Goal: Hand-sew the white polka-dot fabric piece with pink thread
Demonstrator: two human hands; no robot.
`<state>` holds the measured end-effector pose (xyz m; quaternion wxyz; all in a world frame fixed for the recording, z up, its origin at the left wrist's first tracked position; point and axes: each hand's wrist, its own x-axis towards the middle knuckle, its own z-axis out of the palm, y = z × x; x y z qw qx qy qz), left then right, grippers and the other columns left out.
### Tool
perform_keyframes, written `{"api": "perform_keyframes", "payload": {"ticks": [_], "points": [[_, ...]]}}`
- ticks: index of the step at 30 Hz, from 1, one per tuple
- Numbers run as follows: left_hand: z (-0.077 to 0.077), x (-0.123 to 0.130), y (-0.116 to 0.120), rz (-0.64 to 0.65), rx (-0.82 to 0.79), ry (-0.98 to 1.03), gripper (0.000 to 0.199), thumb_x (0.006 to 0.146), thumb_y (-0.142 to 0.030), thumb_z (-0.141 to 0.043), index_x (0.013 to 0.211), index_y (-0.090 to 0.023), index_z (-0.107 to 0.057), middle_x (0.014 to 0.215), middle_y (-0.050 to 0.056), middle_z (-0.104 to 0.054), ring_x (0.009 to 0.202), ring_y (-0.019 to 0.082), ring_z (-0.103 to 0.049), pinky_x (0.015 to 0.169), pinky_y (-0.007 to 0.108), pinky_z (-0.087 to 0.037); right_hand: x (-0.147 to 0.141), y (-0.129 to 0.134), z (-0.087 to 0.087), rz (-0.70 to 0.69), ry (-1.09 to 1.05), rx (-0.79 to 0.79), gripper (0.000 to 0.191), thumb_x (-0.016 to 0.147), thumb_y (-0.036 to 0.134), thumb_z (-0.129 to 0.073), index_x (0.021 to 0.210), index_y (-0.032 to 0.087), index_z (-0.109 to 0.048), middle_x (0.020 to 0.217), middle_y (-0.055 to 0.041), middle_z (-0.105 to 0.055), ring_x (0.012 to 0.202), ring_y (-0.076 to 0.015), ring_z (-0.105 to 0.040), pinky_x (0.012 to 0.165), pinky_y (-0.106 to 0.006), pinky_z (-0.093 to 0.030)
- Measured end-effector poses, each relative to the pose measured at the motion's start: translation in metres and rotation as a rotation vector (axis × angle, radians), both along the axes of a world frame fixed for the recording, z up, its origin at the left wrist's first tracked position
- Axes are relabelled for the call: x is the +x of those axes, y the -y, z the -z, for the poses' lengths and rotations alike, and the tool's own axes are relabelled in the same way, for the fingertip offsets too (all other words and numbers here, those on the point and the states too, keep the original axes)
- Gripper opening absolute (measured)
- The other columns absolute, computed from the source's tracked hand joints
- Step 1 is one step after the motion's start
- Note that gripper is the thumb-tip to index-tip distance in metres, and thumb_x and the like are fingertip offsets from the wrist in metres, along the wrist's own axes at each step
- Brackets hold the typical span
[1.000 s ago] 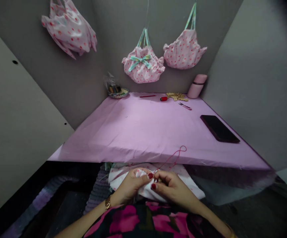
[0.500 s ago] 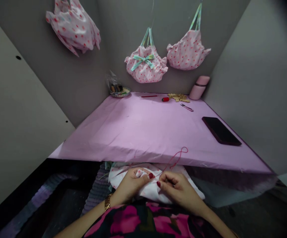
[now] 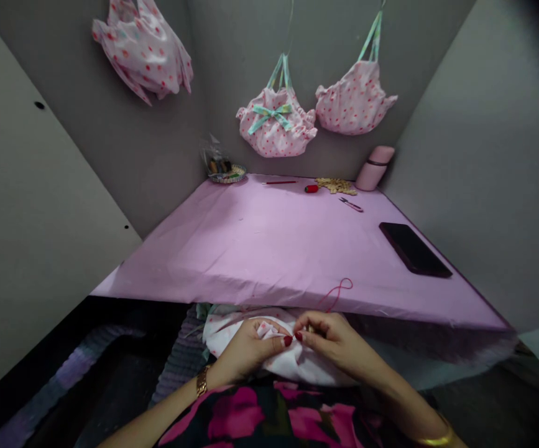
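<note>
White cloth with pinkish-red dots [image 3: 227, 326] lies bunched on my lap. My left hand [image 3: 255, 348] is closed on a fold of it, the thumb pressing near the edge. My right hand [image 3: 327, 339] pinches right beside the left thumb, its fingertips at the cloth. What sits in that pinch is too small and hidden to make out. Red thread [image 3: 339, 288] loops over the table's front edge and runs down behind my right hand.
On the pink-covered table [image 3: 260, 249] lie a phone [image 3: 413, 249], thread snips [image 3: 352, 205], a red thread spool [image 3: 311, 188], beige pieces [image 3: 337, 185], a thin red stick [image 3: 280, 182], a pink flask [image 3: 375, 168] and a small dish [image 3: 228, 175]. Dotted garments [image 3: 276, 134] hang above.
My right hand has turned and shifted slightly up, its fingertips still close to my left thumb. The thread stretch seen between the hands is now hidden. The view has shifted slightly.
</note>
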<state>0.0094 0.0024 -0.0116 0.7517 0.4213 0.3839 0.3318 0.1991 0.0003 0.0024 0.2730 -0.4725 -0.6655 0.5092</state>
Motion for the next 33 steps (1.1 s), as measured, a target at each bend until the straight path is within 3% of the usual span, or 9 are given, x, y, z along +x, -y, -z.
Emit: {"api": "perform_keyframes", "payload": {"ticks": [3, 18, 29, 33], "points": [[0.0, -0.001, 0.0, 0.012, -0.007, 0.0, 0.021, 0.062, -0.031, -0.073, 0.07, -0.013, -0.064, 0.06, -0.002, -0.057, 0.052, 0.008, -0.044, 0.051, 0.02, -0.031, -0.001, -0.002, 0.0, 0.041, -0.06, -0.041, 0.027, 0.082, 0.037, -0.052, 0.068, 0.014, -0.053, 0.062, 0.0002, -0.049, 0.059, -0.0104, -0.042, 0.055, -0.022, -0.032], [-0.002, -0.001, 0.0, 0.069, 0.005, 0.02, 0.016, 0.064, -0.027, -0.071, 0.07, -0.014, -0.065, 0.061, -0.002, -0.057, 0.054, 0.008, -0.045, 0.054, 0.02, -0.032, -0.004, -0.001, 0.005, 0.198, -0.176, -0.029, 0.028, 0.081, 0.04, -0.054, 0.07, 0.015, -0.049, 0.061, 0.0031, -0.038, 0.055, -0.0084, -0.031, 0.05, -0.021, -0.026], [0.004, 0.0, -0.002, 0.022, -0.016, -0.027, 0.025, 0.064, -0.037, -0.07, 0.07, -0.015, -0.062, 0.058, -0.003, -0.053, 0.049, 0.008, -0.039, 0.05, 0.022, -0.027, -0.004, -0.004, 0.003, 0.153, -0.179, -0.058, 0.028, 0.079, 0.04, -0.056, 0.068, 0.015, -0.05, 0.061, 0.0026, -0.041, 0.055, -0.0085, -0.035, 0.049, -0.021, -0.027], [0.002, 0.0, -0.002, -0.017, -0.02, -0.027, 0.026, 0.062, -0.037, -0.07, 0.067, -0.014, -0.058, 0.057, -0.003, -0.049, 0.049, 0.008, -0.036, 0.051, 0.022, -0.026, 0.01, -0.02, -0.011, 0.3, -0.225, 0.011, 0.024, 0.079, 0.04, -0.056, 0.078, 0.016, -0.053, 0.059, 0.0049, -0.041, 0.049, -0.0066, -0.035, 0.046, -0.021, -0.028]]}}
